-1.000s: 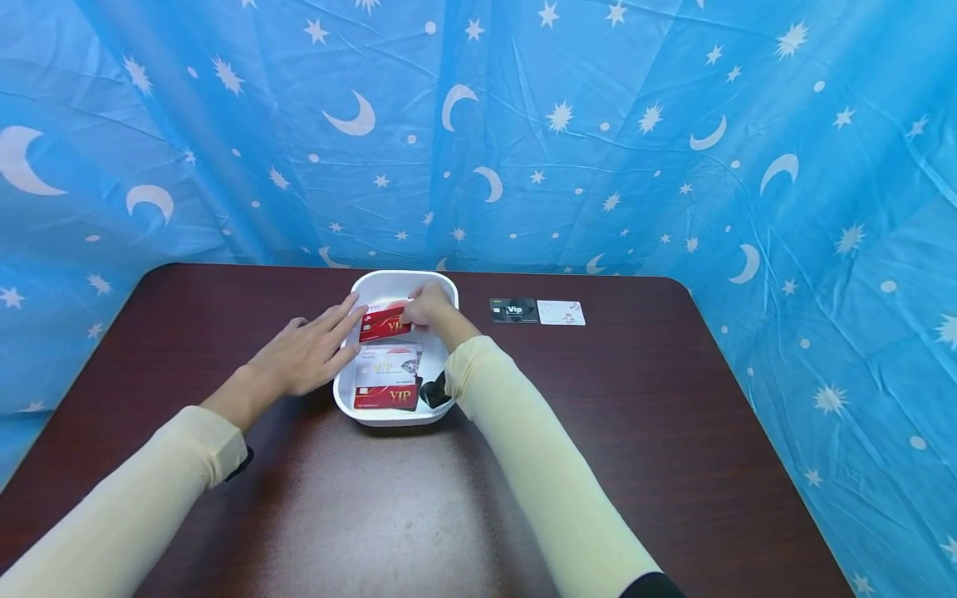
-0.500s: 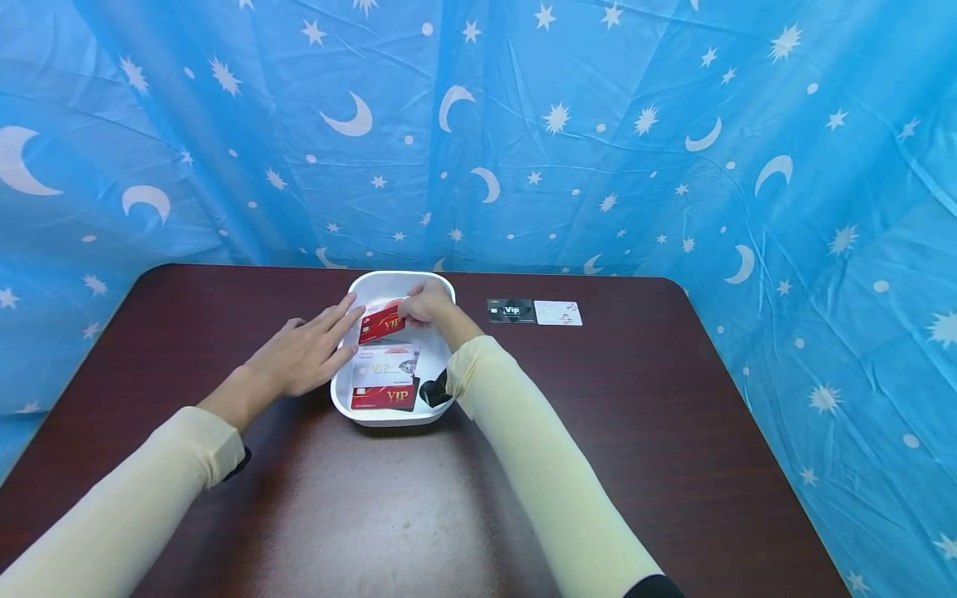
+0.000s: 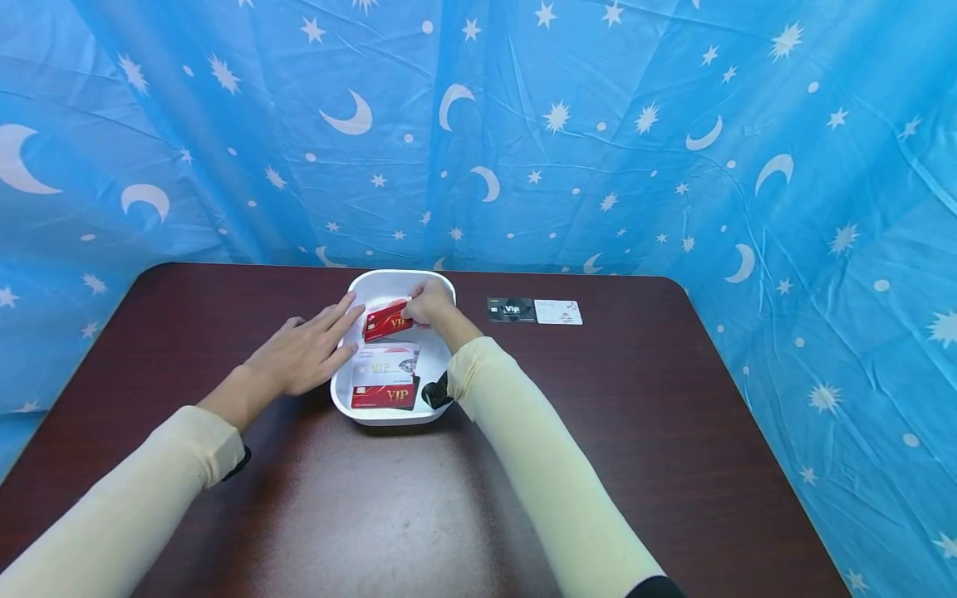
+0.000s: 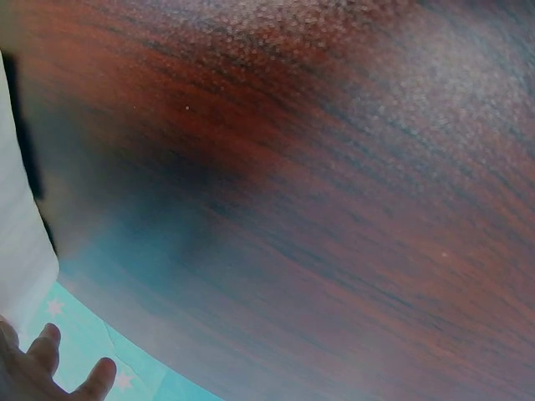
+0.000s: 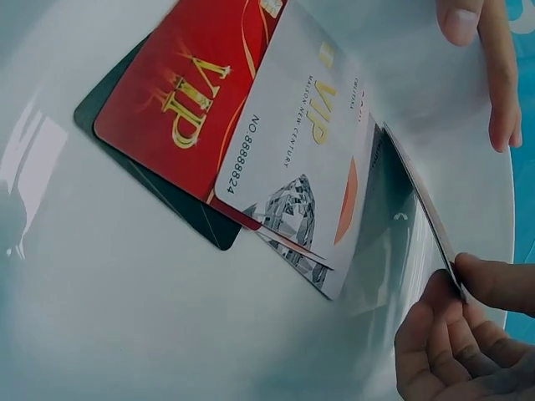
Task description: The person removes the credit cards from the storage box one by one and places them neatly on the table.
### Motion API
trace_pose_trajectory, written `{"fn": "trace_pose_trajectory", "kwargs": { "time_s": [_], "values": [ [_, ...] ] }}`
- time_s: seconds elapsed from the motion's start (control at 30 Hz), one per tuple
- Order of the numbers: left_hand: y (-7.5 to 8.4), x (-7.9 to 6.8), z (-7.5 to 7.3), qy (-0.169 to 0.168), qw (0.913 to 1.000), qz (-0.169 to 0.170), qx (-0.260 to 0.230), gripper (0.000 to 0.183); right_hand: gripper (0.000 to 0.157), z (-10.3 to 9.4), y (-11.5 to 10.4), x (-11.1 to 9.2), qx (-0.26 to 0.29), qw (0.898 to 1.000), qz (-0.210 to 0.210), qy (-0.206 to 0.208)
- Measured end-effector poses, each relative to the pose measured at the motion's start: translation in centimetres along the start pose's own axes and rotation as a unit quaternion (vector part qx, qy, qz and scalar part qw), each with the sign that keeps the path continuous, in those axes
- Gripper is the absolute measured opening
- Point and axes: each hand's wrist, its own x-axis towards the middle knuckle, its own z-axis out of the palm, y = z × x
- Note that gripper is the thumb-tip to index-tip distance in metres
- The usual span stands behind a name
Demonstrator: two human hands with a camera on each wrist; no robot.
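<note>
Thumb and fingers of my right hand [image 3: 429, 304] pinch a red VIP card [image 3: 385, 322] by its right end, inside a white tray [image 3: 396, 420]. In the right wrist view that card [image 5: 425, 200] stands tilted, nearly edge-on. My left hand [image 3: 302, 353] lies at the tray's left rim with its fingers extended; fingertips reach over the rim. Nearer me in the tray, a white VIP card [image 3: 383, 364] with a diamond picture overlaps another red VIP card [image 3: 381, 397]. A dark card [image 5: 150, 184] shows partly from underneath.
On the table [image 3: 635, 432], right of the tray, a black Vip card [image 3: 512, 310] and a white card [image 3: 557, 312] lie side by side. A blue curtain [image 3: 523, 149] with moons and stars hangs behind the table edge.
The red card in my right hand tilted and shifted slightly left, then came back a little to the right. My left hand stays at the rim.
</note>
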Motion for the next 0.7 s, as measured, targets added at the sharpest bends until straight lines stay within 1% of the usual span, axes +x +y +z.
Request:
{"fn": "trace_pose_trajectory", "kwargs": {
  "time_s": [0.07,0.17,0.23,0.3,0.43,0.5,0.6,0.7],
  "values": [
    [0.0,0.0,0.0,0.001,1.0000,0.001,0.000,0.075,0.018,0.0,-0.1,-0.2,-0.050,0.998,-0.020,0.021],
    [0.0,0.1,0.0,0.001,1.0000,-0.001,0.000,0.075,0.014,-0.1,-0.3,-0.5,-0.122,0.990,-0.044,0.053],
    [0.1,0.1,-0.1,0.001,1.0000,-0.002,-0.001,0.075,0.015,-0.2,-0.4,-0.7,-0.151,0.985,-0.053,0.067],
    [0.1,0.1,-0.1,0.001,1.0000,-0.003,-0.001,0.075,0.020,-0.3,-0.5,-0.9,-0.173,0.981,-0.054,0.072],
    [0.1,0.0,-0.2,0.002,1.0000,-0.001,0.000,0.075,0.037,-0.4,-0.8,-1.4,-0.199,0.976,-0.049,0.071],
    [0.2,0.0,-0.2,0.002,1.0000,0.000,0.002,0.074,0.041,-0.5,-0.9,-1.6,-0.205,0.975,-0.044,0.070],
    [0.3,0.0,-0.2,0.002,1.0000,0.000,0.001,0.074,0.043,-0.6,-1.0,-1.8,-0.212,0.974,-0.037,0.070],
    [0.3,0.0,-0.1,0.002,1.0000,-0.001,0.001,0.074,0.041,-0.9,-1.1,-1.7,-0.226,0.971,-0.038,0.061]
  ]
}}
